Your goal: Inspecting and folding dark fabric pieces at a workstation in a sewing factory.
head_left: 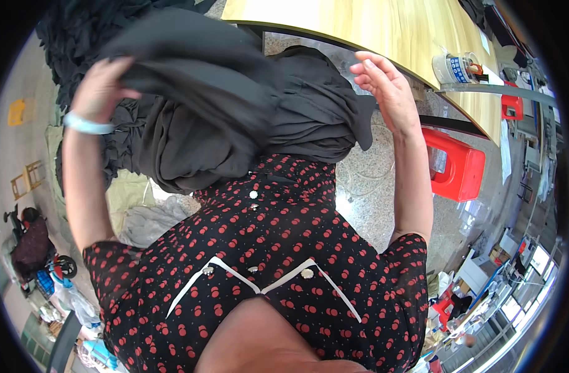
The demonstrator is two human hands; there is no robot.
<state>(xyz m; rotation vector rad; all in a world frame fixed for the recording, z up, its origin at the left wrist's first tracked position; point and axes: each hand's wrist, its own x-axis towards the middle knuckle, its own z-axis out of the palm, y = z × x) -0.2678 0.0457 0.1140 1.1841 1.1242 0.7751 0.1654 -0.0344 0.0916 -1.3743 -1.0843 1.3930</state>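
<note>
A dark grey-black cloth is raised over my lap, smeared by motion. My left hand, with a pale band at the wrist, grips its left edge between fingers and thumb; that hand is blurred too. More of the dark cloth lies in a gathered heap across my lap. To the right of the heap, my right hand is lifted with its fingers stretched out, palm turned inward, holding nothing. It is apart from the cloth, near the edge of the wooden table.
A clear tub with small items stands at the table's right edge. Below sits a red plastic stool. A large pile of black cloth lies at the far left. Greenish and grey cloth is on the floor beside me.
</note>
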